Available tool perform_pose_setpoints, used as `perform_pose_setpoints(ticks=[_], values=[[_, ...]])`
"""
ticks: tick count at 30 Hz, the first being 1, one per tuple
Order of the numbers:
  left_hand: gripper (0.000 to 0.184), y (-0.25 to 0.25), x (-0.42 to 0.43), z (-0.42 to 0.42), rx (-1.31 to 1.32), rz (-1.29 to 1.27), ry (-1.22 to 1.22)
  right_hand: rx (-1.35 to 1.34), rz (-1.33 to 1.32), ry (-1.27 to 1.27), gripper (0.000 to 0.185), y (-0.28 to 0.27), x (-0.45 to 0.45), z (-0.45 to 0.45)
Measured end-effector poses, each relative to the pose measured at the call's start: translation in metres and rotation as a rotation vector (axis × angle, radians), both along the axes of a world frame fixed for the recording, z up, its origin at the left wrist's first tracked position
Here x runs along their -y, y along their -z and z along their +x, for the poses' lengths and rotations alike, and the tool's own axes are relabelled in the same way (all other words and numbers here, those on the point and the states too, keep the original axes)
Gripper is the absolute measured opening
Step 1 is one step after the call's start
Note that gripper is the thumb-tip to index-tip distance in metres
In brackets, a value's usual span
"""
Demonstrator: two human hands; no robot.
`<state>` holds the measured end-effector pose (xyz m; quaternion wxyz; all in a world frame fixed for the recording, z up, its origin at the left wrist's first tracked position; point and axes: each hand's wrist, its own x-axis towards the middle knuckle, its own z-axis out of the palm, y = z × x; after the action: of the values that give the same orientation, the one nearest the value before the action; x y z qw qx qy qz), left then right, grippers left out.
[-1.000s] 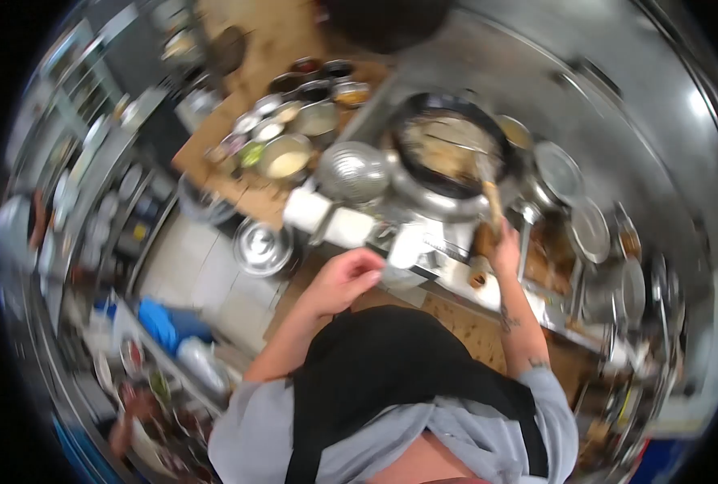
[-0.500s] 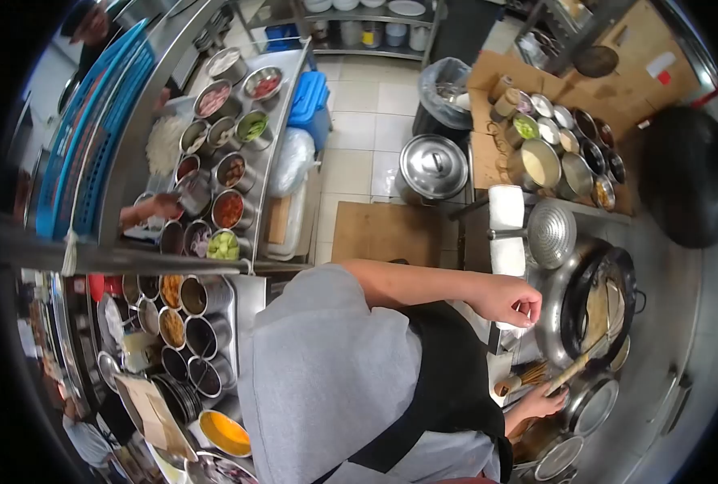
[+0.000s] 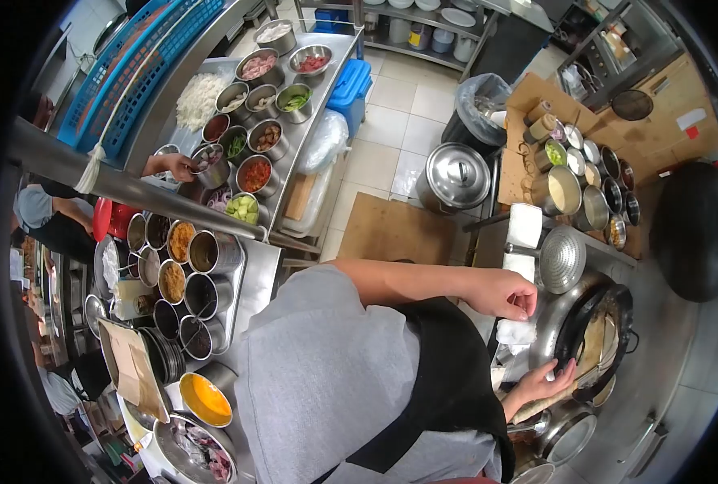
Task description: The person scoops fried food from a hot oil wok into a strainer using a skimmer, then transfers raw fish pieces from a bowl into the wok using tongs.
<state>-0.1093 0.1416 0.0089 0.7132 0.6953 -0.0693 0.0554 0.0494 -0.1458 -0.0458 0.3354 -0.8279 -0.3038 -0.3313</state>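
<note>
My left hand [image 3: 504, 294] is held out over the stove edge, fingers curled in. A crumpled white cloth [image 3: 517, 331] shows just below it; whether the fingers grip anything is hidden. My right hand [image 3: 541, 385] is by the near rim of a black wok [image 3: 622, 310], its fingers spread and thumb apart. Beneath that hand runs a wooden handle [image 3: 539, 405], which leads to a metal utensil in the wok. The wok looks tilted and has brownish contents. A perforated metal skimmer [image 3: 562, 259] rests beyond my left hand.
Left, metal pots of ingredients stand on the counter, where another person's hand [image 3: 180, 166] holds a small pot [image 3: 210, 164]. A lidded steel pot [image 3: 458, 176] stands on the floor. Seasoning containers [image 3: 559, 192] fill a cardboard-lined shelf. A large black wok [image 3: 695, 231] leans at right.
My right hand has loosened from the wooden handle, its fingers now spread by the wok. The wok appears more tilted. My left hand stays curled, and the whole view has turned somewhat.
</note>
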Motion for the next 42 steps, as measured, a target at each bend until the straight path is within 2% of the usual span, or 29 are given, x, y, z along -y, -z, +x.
perform_pose_setpoints(ticks=[8,10,12,13,14,16,19,25,32,33,36,37,40,41,42], values=[[0.016,0.004,0.003,-0.001,0.020,0.025,0.020,-0.096,0.097,-0.058,0.033,0.012,0.011,-0.018],[0.015,0.007,0.006,0.003,0.039,0.059,0.051,-0.058,-0.006,-0.013,0.035,0.011,0.017,-0.027],[0.015,0.005,0.010,0.009,-0.002,-0.028,0.082,-0.171,0.154,0.092,0.022,0.028,0.029,-0.026],[0.015,0.009,0.012,0.012,-0.023,-0.024,0.111,-0.387,0.341,0.091,0.015,0.036,0.037,-0.027],[0.015,0.012,0.013,0.016,-0.050,-0.013,0.131,-0.479,0.449,0.106,0.013,0.038,0.041,-0.030],[0.015,0.007,0.020,0.020,-0.143,-0.113,0.186,-0.364,0.344,0.173,0.010,0.036,0.049,-0.032],[0.015,0.005,0.030,0.031,-0.247,-0.157,0.328,-0.338,0.392,0.200,0.013,0.027,0.053,-0.048],[0.016,-0.002,0.054,0.060,-0.239,-0.113,0.514,-0.361,0.394,0.313,0.024,0.019,0.069,-0.079],[0.017,-0.009,0.096,0.102,-0.189,0.011,0.757,-0.451,0.547,0.352,0.009,-0.024,0.072,-0.108],[0.027,0.000,0.106,0.114,-0.178,0.081,0.770,-0.503,0.498,0.360,0.018,-0.029,0.074,-0.111],[0.043,-0.006,0.144,0.124,0.040,0.146,0.684,-0.477,0.528,0.346,0.030,-0.042,0.072,-0.113],[0.064,-0.008,0.154,0.126,0.031,0.196,0.724,-0.568,0.511,0.343,0.041,-0.046,0.074,-0.115],[0.075,-0.016,0.185,0.121,0.102,0.067,0.756,-0.536,0.757,0.228,0.048,-0.046,0.063,-0.117],[0.086,-0.015,0.190,0.121,0.117,0.048,0.824,-0.627,0.738,0.150,0.062,-0.036,0.068,-0.118],[0.083,-0.015,0.197,0.119,0.117,-0.057,0.924,-0.630,0.647,0.112,0.066,-0.035,0.068,-0.119]])
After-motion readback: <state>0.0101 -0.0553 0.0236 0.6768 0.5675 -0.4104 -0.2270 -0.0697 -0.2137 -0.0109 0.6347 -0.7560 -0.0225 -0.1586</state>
